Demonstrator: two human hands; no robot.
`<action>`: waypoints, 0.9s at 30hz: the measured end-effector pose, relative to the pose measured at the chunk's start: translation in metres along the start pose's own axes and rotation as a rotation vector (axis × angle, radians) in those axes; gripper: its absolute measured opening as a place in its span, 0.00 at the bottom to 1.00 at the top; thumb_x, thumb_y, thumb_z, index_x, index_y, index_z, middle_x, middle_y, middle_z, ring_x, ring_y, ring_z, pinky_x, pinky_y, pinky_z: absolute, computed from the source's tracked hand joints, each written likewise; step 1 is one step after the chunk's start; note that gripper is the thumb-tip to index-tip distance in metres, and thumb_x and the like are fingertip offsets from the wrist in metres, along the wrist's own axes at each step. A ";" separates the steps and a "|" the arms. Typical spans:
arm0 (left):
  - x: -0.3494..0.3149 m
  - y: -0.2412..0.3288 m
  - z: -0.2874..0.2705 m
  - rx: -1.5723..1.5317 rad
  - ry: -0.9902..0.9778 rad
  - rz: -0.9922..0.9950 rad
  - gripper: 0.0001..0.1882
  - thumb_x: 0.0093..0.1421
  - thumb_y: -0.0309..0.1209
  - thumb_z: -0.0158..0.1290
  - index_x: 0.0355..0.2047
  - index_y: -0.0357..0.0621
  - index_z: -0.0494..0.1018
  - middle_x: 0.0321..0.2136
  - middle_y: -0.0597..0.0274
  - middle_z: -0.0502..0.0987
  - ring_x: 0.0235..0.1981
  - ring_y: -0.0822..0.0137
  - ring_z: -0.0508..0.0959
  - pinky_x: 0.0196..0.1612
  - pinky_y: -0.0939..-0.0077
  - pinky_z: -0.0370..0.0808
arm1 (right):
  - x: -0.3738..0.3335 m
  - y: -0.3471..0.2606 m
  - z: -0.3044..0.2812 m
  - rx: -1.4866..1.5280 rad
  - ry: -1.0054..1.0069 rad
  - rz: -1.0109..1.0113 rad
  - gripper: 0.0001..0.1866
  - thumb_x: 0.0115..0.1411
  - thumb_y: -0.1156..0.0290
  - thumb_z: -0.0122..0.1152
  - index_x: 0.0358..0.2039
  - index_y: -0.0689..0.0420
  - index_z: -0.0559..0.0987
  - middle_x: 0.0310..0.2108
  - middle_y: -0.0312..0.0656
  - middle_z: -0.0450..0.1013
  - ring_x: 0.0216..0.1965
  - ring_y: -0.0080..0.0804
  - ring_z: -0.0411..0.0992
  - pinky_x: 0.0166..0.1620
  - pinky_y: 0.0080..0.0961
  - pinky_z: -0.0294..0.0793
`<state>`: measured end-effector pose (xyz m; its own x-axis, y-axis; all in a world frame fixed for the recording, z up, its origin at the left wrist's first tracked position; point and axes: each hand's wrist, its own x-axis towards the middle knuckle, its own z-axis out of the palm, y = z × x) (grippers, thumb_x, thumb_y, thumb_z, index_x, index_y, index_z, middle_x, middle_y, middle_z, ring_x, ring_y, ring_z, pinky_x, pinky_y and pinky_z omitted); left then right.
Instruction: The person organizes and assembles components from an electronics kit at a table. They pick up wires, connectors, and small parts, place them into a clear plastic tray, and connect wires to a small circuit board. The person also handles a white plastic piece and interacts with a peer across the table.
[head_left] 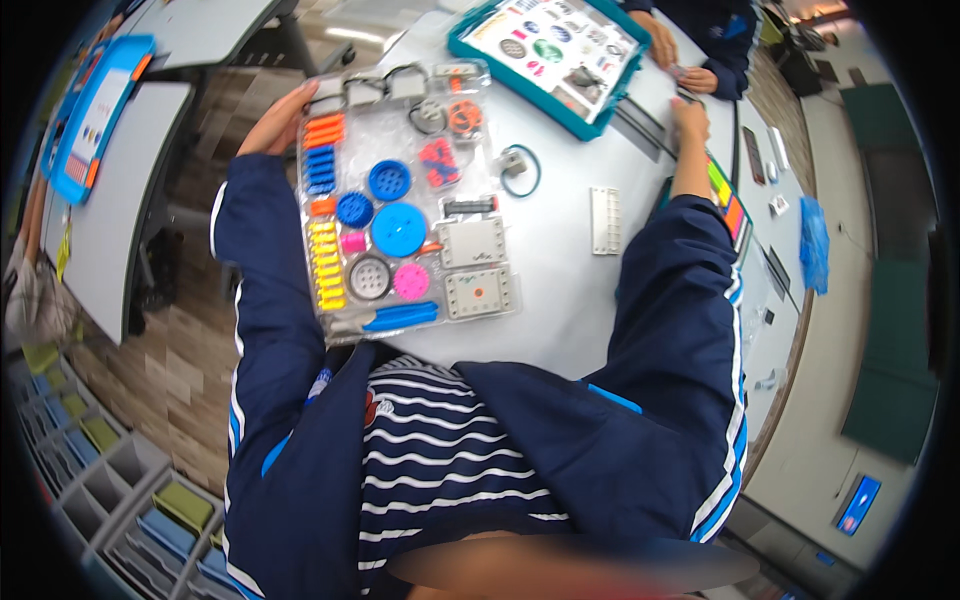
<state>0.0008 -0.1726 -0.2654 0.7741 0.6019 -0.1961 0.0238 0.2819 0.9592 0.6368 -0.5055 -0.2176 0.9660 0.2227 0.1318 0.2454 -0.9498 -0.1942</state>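
Observation:
My left hand (pixel 277 122) is closed on the far left edge of a clear plastic parts tray (pixel 357 125), fingers at its corner. The tray lies in front of me with a blue disc (pixel 398 230), a pink gear (pixel 411 281), a grey wheel (pixel 370 277), yellow pieces (pixel 328 265), orange pieces (pixel 324 130) and two light-grey boxes (pixel 472 244) in its pockets. My right hand (pixel 690 122) reaches far right, fingers drawn together by a small dark thing I cannot make out. Close beyond it is another person's hand (pixel 697 80).
A teal case (pixel 590 122) with a printed sheet stands at the back of the table. A white slotted piece (pixel 605 221) and a small grey part with a teal band (pixel 517 168) lie right of the tray. Left stands another table with a blue case (pixel 130 62).

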 end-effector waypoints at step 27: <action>0.000 -0.003 0.003 0.161 0.061 0.058 0.29 0.65 0.52 0.53 0.55 0.40 0.70 0.45 0.59 0.77 0.46 0.73 0.78 0.45 0.79 0.78 | -0.361 -0.145 -0.067 0.571 -0.227 -1.091 0.32 0.48 0.48 0.76 0.35 0.65 0.73 0.26 0.43 0.70 0.25 0.26 0.67 0.28 0.23 0.68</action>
<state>0.0026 -0.1754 -0.2680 0.7377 0.6590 -0.1467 0.0849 0.1251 0.9885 0.2468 -0.4633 -0.1716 0.2157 0.9190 0.3300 0.8711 -0.0284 -0.4903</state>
